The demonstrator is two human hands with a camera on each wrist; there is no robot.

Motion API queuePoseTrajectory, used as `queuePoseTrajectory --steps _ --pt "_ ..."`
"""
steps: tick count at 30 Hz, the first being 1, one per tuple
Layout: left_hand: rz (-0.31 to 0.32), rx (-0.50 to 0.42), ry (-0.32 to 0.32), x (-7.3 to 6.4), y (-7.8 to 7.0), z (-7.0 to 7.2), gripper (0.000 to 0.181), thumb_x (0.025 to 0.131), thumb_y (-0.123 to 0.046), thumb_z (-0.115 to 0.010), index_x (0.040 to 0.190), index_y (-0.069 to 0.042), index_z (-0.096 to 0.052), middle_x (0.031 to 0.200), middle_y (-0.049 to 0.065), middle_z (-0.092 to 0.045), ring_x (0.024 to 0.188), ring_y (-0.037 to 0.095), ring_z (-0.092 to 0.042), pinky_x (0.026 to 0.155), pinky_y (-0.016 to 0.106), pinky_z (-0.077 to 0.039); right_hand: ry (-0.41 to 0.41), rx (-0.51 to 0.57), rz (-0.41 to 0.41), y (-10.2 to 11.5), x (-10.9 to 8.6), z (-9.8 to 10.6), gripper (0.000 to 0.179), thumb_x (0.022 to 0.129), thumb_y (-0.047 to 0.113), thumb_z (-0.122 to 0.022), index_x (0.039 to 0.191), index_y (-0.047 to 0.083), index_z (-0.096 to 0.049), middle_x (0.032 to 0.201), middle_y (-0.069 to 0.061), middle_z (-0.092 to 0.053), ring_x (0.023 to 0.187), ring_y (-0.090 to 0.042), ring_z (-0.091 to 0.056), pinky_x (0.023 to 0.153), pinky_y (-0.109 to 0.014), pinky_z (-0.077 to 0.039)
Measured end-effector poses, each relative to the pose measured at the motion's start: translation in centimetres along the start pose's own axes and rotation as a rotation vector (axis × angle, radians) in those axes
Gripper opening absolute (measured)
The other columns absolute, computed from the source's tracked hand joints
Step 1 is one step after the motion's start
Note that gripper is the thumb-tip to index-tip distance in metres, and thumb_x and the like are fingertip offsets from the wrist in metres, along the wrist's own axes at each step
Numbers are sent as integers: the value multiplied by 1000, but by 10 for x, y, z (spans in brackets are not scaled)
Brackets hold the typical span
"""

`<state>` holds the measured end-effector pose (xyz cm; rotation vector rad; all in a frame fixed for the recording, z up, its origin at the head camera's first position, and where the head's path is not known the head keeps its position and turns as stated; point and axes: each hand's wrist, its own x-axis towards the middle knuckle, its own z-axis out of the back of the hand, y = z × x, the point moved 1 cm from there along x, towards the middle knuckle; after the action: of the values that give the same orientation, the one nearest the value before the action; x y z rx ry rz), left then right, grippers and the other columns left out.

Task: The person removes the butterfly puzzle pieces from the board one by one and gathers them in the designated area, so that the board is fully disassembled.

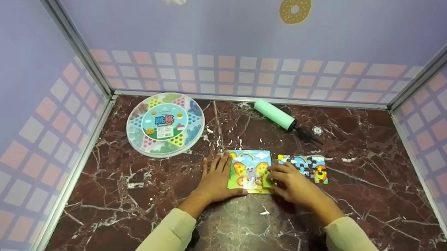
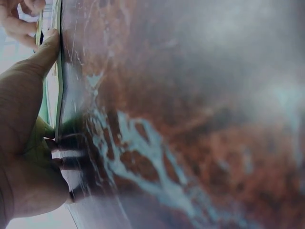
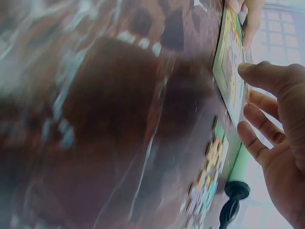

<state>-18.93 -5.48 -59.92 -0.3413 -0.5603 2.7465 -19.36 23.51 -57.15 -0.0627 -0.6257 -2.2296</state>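
A butterfly picture puzzle board [image 1: 250,151] lies flat on the dark marble surface. My left hand [image 1: 214,180] rests at its left side, fingers extended along the edge and thumb on the lower border. At the board's right part, my right hand [image 1: 291,183] pinches a green puzzle piece [image 1: 268,180] between thumb and fingers. Low along the table, the right wrist view shows the board [image 3: 225,67] beneath the right thumb and fingers. Just right of the board lie several loose, partly overlapping puzzle pieces [image 1: 319,171], some hidden behind the right hand.
A round Chinese checkers set [image 1: 165,125] in a clear case sits at the back left. Behind the puzzle lies a mint-green hand pump [image 1: 275,115] with a black nozzle, beside a small round chip [image 1: 317,130]. Patterned walls enclose the back and both sides.
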Motion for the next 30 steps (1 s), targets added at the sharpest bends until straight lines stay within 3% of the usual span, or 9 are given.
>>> queuePoseTrajectory --steps 7,13,20,30 --pt "2 1 -4 0 2 0 128 89 -81 -73 177 -4 -20 187 15 -11 174 42 -10 136 75 1 -43 -25 38 -7 -20 8 24 85 5 -91 106 6 -80 130 -17 -78 120 -40 -70 103 -58 -61" --pt "-12 -12 -14 0 2 0 127 89 -78 -75 176 -2 -22 187 18 -13 173 45 -12 136 76 0 -28 -39 27 -7 -34 11 25 82 5 -92 104 8 -80 128 -16 -77 120 -40 -72 107 -66 -58" --pt "-10 -7 -7 1 3 -1 127 89 -78 -75 176 -2 -21 187 17 -12 173 45 -12 136 76 -1 28 -29 -42 -6 -47 13 23 85 6 -89 107 9 -81 130 -14 -76 120 -35 -70 102 -54 -63" --pt "-19 -14 -11 1 0 1 128 88 -78 -75 176 -3 -21 187 17 -13 173 45 -13 136 76 1 70 -23 -39 -6 -54 13 19 89 4 -89 107 9 -85 127 -15 -70 116 -31 -70 91 -46 -64"
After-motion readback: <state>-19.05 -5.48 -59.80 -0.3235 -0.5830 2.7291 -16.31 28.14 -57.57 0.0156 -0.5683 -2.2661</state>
